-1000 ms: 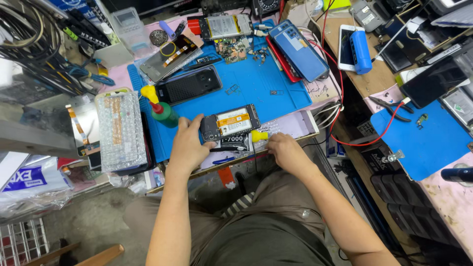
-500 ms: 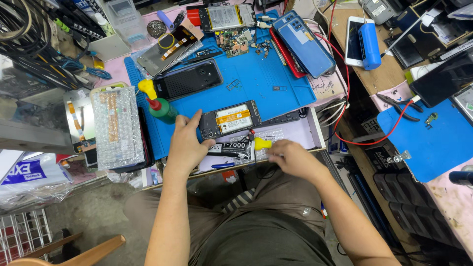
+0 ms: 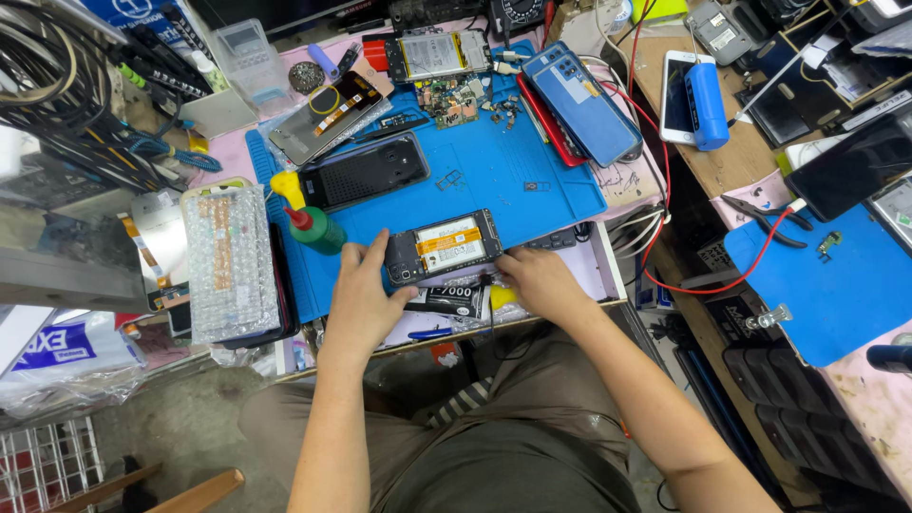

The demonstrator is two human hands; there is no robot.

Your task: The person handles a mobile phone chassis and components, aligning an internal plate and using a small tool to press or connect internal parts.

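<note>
An opened smartphone (image 3: 444,247) lies flat, back cover removed, at the near edge of a blue work mat (image 3: 532,176) on the counter, its long side running left to right. An orange-and-white labelled battery fills its middle, framed by a dark chassis, with the camera end at left.

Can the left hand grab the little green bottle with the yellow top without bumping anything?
Probably yes. The green bottle stands on the blue mat just beside the left hand, with nothing between them. The hand now rests on the opened phone.
</note>
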